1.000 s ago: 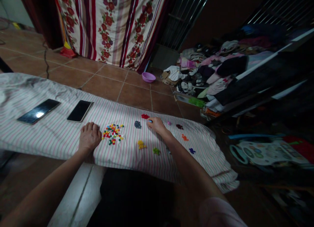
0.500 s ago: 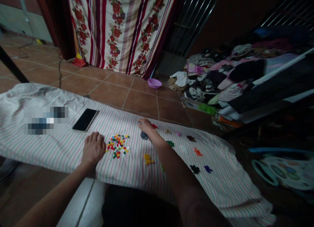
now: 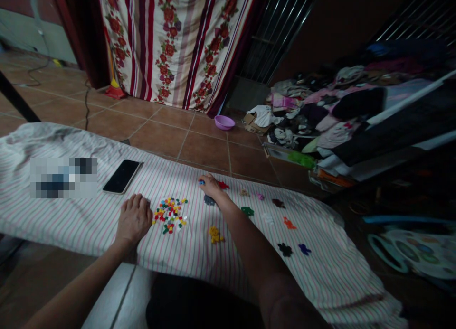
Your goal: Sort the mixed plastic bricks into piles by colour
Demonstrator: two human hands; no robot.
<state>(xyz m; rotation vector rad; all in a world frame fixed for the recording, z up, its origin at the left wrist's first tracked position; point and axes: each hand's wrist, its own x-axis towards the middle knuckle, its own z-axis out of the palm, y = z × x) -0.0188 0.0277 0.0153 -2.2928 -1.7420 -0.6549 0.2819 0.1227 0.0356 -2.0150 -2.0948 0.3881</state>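
My left hand [image 3: 133,218] lies on the striped cloth, palm down, its fingers flat and slightly bent. Just right of it is a loose pile of small mixed-colour plastic pieces [image 3: 171,215]. At the far edge of the cloth, my right hand [image 3: 211,185] reaches down with fingers drawn together. Small blue pieces [image 3: 202,182] show at its fingertips; whether any is gripped is hidden. Close by are a grey pile [image 3: 209,200] under the wrist and a red pile [image 3: 223,184] beyond it. A yellow pile [image 3: 215,234] sits nearer me.
Further single-colour piles stand to the right: green [image 3: 247,211], white [image 3: 267,218], orange [image 3: 289,222], black [image 3: 284,249], purple [image 3: 304,249], brown [image 3: 278,203]. A phone [image 3: 122,176] lies left. A purple basin [image 3: 224,123] is on the tiled floor beyond.
My right hand has shifted slightly, and more of the blue pieces shows at its fingertips. My left hand stays on the cloth. The view has tilted a little.
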